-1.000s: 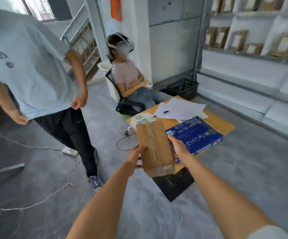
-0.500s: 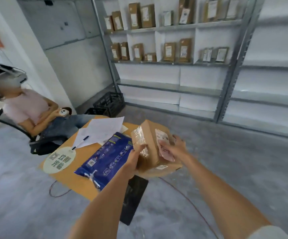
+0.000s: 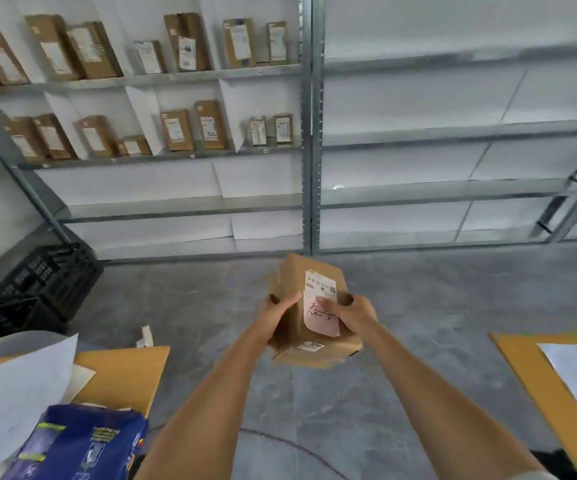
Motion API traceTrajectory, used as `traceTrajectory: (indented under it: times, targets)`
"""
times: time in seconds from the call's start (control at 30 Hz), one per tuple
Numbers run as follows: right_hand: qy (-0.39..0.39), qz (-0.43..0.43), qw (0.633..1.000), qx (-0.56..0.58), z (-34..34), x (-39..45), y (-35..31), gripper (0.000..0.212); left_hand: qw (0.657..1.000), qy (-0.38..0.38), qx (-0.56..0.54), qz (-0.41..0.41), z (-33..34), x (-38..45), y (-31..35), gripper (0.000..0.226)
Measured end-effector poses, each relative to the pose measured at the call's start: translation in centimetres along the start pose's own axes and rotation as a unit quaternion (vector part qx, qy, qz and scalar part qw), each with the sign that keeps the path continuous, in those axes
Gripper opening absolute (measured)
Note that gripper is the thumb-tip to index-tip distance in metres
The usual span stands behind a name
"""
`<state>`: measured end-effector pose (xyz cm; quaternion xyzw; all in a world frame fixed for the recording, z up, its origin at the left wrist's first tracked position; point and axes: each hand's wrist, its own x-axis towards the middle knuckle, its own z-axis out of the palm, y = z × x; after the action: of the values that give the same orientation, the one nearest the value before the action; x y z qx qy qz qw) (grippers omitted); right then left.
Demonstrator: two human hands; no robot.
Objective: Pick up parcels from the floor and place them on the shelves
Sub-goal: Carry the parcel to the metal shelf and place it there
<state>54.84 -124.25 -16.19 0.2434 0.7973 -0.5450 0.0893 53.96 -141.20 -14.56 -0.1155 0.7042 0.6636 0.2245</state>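
Note:
I hold a brown cardboard parcel [image 3: 294,289] with a white shipping label and a pink handwritten slip in front of me, above the grey floor. My left hand [image 3: 275,315] grips its left side, thumb across the front. On the right side, my right hand [image 3: 351,315] grips it with the thumb pressing the pink slip. Ahead stands a metal shelf unit [image 3: 309,133]. Its left bay carries several brown parcels [image 3: 176,129] on the two upper shelves. The lower shelves and the right bay [image 3: 453,129] hold no parcels.
Two black plastic crates [image 3: 46,275] sit on the floor at the left, by the shelf foot. A low orange table [image 3: 124,372] with white papers and a blue plastic package [image 3: 79,441] is at lower left. Another orange table [image 3: 536,382] with paper is at lower right.
My view swung right from the two people and the table toward the shelves. The parcel turned in my hands so its labelled face now shows, and it rose in front of the shelf unit.

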Motion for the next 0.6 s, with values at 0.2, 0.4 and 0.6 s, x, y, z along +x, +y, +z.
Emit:
traceTrajectory:
  times: [0.2,0.4,0.6]
  targets:
    - [0.093,-0.015,0.995,0.018,-3.7,8.1,-2.8,0.071,0.992,-0.068,0.108,-0.027,2.6,10.0,4.9,0.077]
    - [0.157,0.003,0.987,0.043,-8.6,12.9,-2.2,0.073,0.985,-0.129,0.115,-0.015,8.0,16.0,7.5,0.039]
    - [0.219,0.029,0.972,0.077,-15.6,17.2,-1.1,0.044,0.979,-0.153,0.133,-0.017,16.1,21.2,10.3,0.031]
